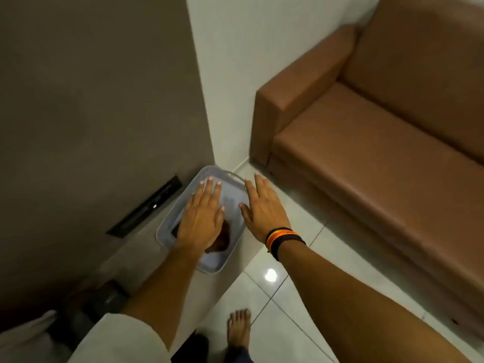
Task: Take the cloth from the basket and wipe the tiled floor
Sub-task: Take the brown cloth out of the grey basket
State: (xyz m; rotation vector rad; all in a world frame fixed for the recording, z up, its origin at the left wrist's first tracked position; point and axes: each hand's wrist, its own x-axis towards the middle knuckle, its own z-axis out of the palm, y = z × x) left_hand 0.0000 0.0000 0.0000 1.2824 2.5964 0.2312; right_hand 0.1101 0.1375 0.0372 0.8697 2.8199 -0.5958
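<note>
A pale grey plastic basket (167, 224) stands on the tiled floor (293, 292) in the corner below the wall. A dark brown cloth (222, 241) lies inside it, partly hidden by my left wrist. My left hand (201, 218) hovers flat over the basket with fingers spread and nothing in it. My right hand (262, 208), with dark and orange bands at the wrist, is held flat over the basket's right rim, fingers apart and empty.
A brown leather sofa (366, 142) fills the right side, close to the basket. A grey wall (91, 100) with a black slot (146, 205) is on the left, a white wall corner behind. My bare foot (239, 328) stands on the glossy tiles.
</note>
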